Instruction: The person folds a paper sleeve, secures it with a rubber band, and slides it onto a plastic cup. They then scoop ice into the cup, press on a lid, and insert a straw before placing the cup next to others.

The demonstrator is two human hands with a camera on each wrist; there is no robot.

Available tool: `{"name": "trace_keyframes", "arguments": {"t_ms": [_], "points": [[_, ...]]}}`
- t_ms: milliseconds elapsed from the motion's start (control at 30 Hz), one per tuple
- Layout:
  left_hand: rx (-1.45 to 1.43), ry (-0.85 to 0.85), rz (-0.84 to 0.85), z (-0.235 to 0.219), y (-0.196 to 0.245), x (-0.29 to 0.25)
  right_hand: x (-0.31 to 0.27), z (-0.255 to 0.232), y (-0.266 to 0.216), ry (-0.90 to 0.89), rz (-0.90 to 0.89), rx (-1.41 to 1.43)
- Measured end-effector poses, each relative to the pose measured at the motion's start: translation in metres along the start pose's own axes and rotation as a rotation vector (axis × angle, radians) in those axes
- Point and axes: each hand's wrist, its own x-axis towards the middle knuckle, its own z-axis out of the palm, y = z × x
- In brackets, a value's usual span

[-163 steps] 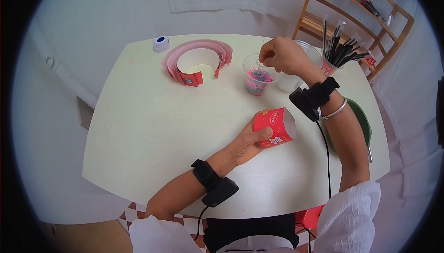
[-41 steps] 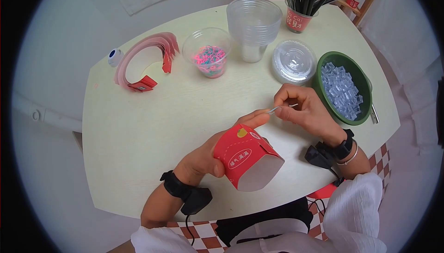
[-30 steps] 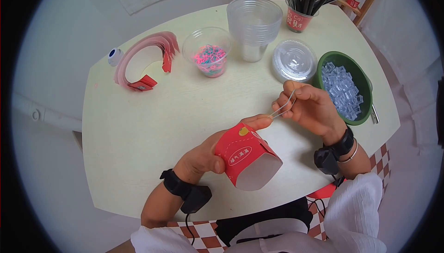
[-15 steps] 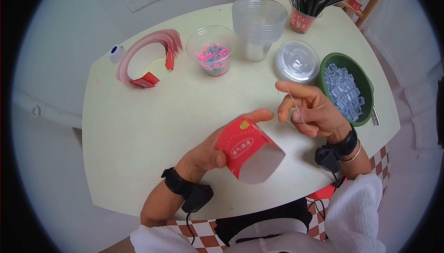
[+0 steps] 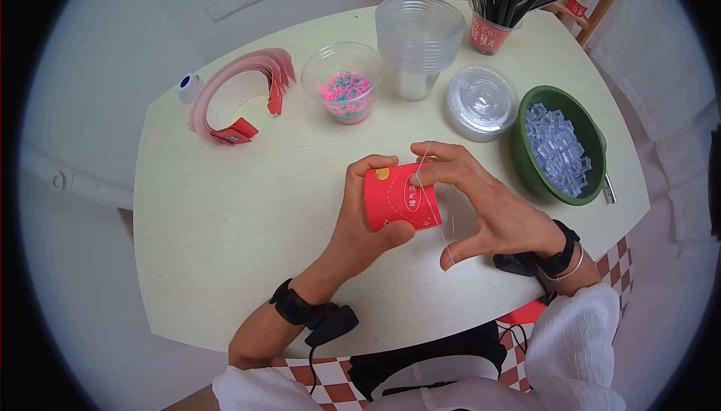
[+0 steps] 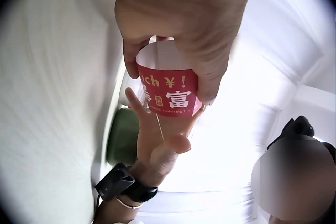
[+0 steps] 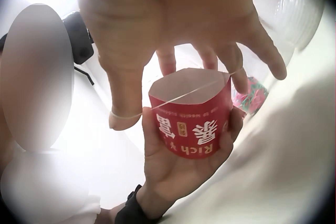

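The left hand point(image 5: 368, 219) gripped a red paper cup sleeve point(image 5: 402, 197) above the tabletop point(image 5: 225, 208), near its front edge. The right hand point(image 5: 481, 212) stretched a clear rubber band point(image 5: 426, 157) between thumb and spread fingers, across the sleeve's open end.

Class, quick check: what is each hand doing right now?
Left hand: grips the red paper sleeve.
Right hand: fingers and thumb spread, stretching a clear rubber band over the sleeve's open end.
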Motion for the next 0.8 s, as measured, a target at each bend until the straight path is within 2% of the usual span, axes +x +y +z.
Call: {"name": "trace_keyframes", "arguments": {"t_ms": [300, 400, 500, 633, 700, 800], "points": [[0.129, -0.047, 0.124, 0.005, -0.009, -0.001, 0.003, 0.012, -0.004, 0.110, 0.030, -0.056], [0.072, -0.064, 0.052, 0.008, -0.005, -0.003, 0.004, 0.016, -0.007, 0.152, 0.046, -0.108], [0.128, -0.070, 0.090, 0.007, -0.010, -0.001, 0.006, 0.018, -0.010, 0.168, 0.052, -0.170], [0.086, -0.097, 0.041, 0.009, -0.006, -0.003, 0.005, 0.018, -0.015, 0.141, 0.103, -0.162], [0.105, -0.102, 0.029, 0.009, -0.003, -0.003, 0.005, 0.019, -0.015, 0.172, 0.044, -0.190], [0.118, -0.097, 0.108, 0.010, -0.004, -0.002, 0.004, 0.021, -0.015, 0.184, -0.004, -0.218]]}}
